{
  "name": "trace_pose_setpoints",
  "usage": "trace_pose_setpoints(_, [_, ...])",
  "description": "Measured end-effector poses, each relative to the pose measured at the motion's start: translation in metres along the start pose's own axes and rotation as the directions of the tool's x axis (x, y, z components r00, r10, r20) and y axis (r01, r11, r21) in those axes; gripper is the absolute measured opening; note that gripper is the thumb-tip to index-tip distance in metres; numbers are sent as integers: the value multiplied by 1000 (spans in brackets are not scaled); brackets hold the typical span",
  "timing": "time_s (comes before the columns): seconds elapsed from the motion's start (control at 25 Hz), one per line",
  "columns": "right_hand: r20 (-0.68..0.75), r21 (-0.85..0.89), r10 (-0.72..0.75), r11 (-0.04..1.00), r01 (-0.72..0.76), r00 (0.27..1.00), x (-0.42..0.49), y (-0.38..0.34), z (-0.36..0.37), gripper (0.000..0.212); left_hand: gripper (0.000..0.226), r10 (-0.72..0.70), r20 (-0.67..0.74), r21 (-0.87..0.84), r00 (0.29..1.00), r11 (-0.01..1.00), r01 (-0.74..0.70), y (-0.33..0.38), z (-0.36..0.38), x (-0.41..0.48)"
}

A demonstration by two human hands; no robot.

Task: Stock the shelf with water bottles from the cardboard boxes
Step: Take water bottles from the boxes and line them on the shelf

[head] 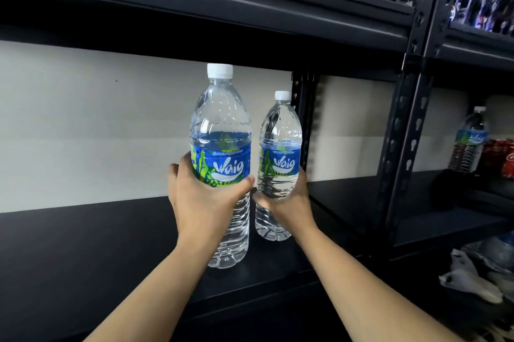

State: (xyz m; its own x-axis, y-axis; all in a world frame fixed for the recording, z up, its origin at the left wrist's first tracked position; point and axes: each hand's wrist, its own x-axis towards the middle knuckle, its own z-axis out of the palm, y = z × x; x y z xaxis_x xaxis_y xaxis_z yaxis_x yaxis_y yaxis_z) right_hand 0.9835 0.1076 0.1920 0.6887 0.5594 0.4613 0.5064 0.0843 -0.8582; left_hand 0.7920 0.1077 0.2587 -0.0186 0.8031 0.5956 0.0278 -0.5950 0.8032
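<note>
The left hand [205, 197] grips the nearer bottle [222, 124] around its label; the right hand [290, 202] grips the farther bottle [281, 130] just under its label. Both are upright, side by side, toward the right end of the shelf [83, 258]. They are clear, with white caps and blue-green labels.

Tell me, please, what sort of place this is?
Probably a shop or stockroom: black slotted-steel shelving, Waig water bottles held at a shelf, red Coca-Cola cans and another water bottle in the next bay.

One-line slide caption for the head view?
Left hand grips the nearer Waig bottle, right hand the farther Waig bottle, both upright at the black shelf.
</note>
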Motion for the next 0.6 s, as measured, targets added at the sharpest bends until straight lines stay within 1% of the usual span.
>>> trace_pose_setpoints(0.04, [-2, -66, 22, 998, -22, 1000, -10, 8, -1, 113, 64, 7, 3, 5, 1000, 1000, -7, -1, 0, 1])
trace_pose_setpoints(0.08, [1, -122, 65, 990, -65, 998, -21, 13, -3, 115, 64, 11, 2, 10, 1000, 1000, -11, -3, 0, 1])
trace_pose_setpoints(0.12, [9, -163, 116, 980, -113, 993, -30, 19, -5, 109, 64, 10, -1, 10, 1000, 1000, -10, -6, 1, 3])
trace_pose_setpoints(0.24, [38, -250, 186, 953, -171, 982, -32, 32, -8, 73, 66, 3, -9, 5, 1000, 1000, -3, -14, 4, 7])
trace_pose_setpoints(0.32, [83, -261, 212, 948, -184, 974, -15, 31, -4, 56, 65, 11, -13, 12, 1000, 1000, -11, -20, 6, 9])
trace_pose_setpoints(0.36, [99, -269, 224, 944, -191, 969, -5, 31, 0, 52, 64, 16, -16, 14, 1000, 1000, -15, -23, 6, 11])
trace_pose_setpoints(0.44, [78, -275, 252, 935, -222, 965, 13, 36, 16, 55, 63, 23, -14, 15, 1000, 1000, -23, -29, 5, 13])
trace_pose_setpoints(0.52, [32, -310, 254, 922, -232, 967, 28, 44, 29, 64, 64, 37, -13, 10, 999, 999, -37, -30, 5, 15])
trace_pose_setpoints(0.6, [13, -355, 276, 900, -253, 961, 39, 46, 36, 67, 64, 43, -18, 8, 999, 999, -43, -31, 5, 18])
